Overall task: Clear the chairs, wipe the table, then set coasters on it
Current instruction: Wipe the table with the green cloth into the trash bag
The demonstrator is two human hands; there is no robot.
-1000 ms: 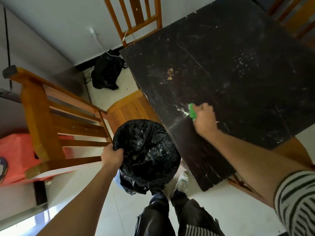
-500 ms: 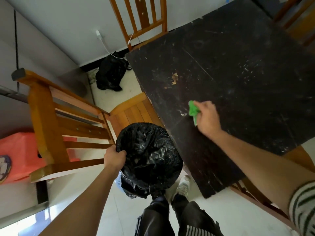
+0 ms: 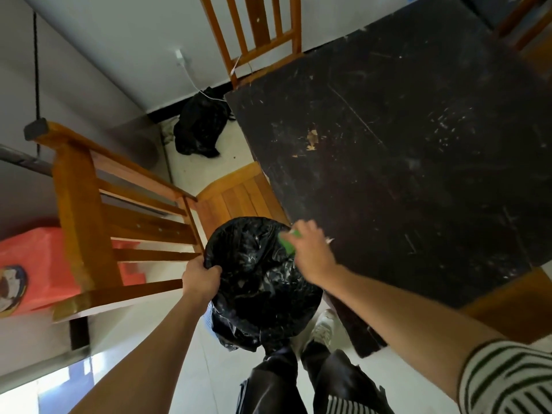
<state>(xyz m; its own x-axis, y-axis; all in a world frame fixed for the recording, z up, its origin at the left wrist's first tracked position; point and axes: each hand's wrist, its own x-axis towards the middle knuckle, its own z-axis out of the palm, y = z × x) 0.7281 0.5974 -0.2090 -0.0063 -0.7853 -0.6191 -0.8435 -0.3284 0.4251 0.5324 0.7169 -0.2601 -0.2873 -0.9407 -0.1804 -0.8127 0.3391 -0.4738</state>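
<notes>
The table (image 3: 418, 162) top lies bare and open. At its near-left corner the bag (image 3: 260, 282) fills the gap, flanked by both hands. Left of the table a chair (image 3: 125, 222) blocks passage; another chair (image 3: 257, 34) stands at its far edge.

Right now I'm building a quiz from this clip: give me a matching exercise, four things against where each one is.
1 cloth
2 bin bag
3 table
4 left chair

a held open by left hand
b seat tucked under the table edge
c in right hand, over the bag
d bare, scratched, at right

Pairs: 1-c, 2-a, 3-d, 4-b
</notes>
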